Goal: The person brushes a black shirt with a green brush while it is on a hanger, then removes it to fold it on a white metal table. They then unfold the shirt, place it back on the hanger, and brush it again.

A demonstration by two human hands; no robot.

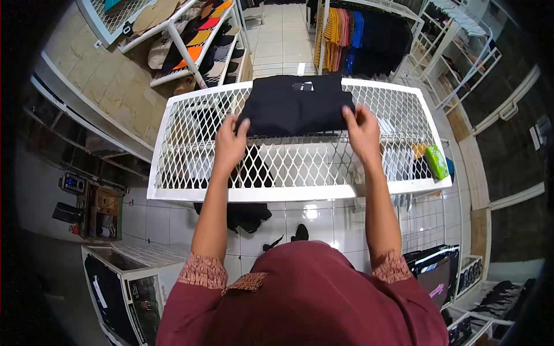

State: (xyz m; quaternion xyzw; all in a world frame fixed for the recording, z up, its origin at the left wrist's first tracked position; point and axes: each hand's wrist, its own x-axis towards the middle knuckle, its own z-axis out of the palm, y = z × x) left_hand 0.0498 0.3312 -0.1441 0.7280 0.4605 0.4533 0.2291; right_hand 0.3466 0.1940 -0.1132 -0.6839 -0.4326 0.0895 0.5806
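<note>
A folded black garment (297, 109), apparently a shirt with a small label near its far edge, lies flat on the white mesh table (306, 193). My left hand (231, 144) grips its near left corner, thumb on top and fingers at the side. At the near right corner, my right hand (363, 132) has its thumb on the cloth and its fingers curled around the edge. The undersides of both corners are hidden.
A green packet (436, 162) sits at the table's right end. Shelves of caps (199, 43) stand at the far left, and a rack of hanging shirts (340, 29) at the back. Dark cloth (234, 216) shows below the table's near edge.
</note>
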